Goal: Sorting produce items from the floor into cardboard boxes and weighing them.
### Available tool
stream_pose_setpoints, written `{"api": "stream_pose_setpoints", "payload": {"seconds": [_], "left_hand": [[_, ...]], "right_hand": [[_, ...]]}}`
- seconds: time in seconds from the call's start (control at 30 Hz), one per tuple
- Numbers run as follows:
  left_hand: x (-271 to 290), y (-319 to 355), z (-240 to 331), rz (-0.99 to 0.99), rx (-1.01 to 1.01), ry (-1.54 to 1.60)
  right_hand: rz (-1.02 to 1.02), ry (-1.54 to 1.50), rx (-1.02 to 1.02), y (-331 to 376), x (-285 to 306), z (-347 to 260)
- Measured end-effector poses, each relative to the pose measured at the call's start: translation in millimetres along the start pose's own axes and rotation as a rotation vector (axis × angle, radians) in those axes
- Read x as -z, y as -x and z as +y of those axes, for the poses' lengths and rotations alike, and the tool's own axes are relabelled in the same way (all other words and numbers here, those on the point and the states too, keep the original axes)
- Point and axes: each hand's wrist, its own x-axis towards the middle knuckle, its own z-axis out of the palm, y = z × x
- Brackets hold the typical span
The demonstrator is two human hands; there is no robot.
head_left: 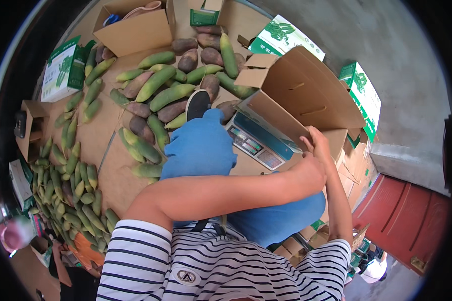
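Both hands, the left hand and the right hand, close together on the lower flap of the big brown cardboard box, steadying it upon the blue weighing scale beside green-purple shoots.

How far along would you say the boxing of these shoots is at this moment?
Early, by the look of it. Done: an open box sits on the scale. In hand: both hands, left and right, grip its near edge; whether anything is inside cannot be seen. Left: loose shoots cover the cardboard floor, and flat cartons wait.
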Motion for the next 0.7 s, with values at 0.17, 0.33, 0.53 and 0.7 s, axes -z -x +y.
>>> {"api": "stream_pose_setpoints", "payload": {"seconds": [0.17,0.33,0.53,0.7], "left_hand": [[12,-24,24,-0.361,-0.019,-0.093],[-18,-67,74,-0.33,0.089,0.305],[114,47,-6,0.636,0.056,0.6],[84,222,-93,0.502,0.87,0.461]], "right_hand": [[-0.026,0.035,-0.066,32,0,14],[-0.077,-0.197,-0.378,38,-13,74],[0.015,-0.465,-0.582,30,-15,-9],[-0.122,0.188,-0.162,20,-9,-10]]}}
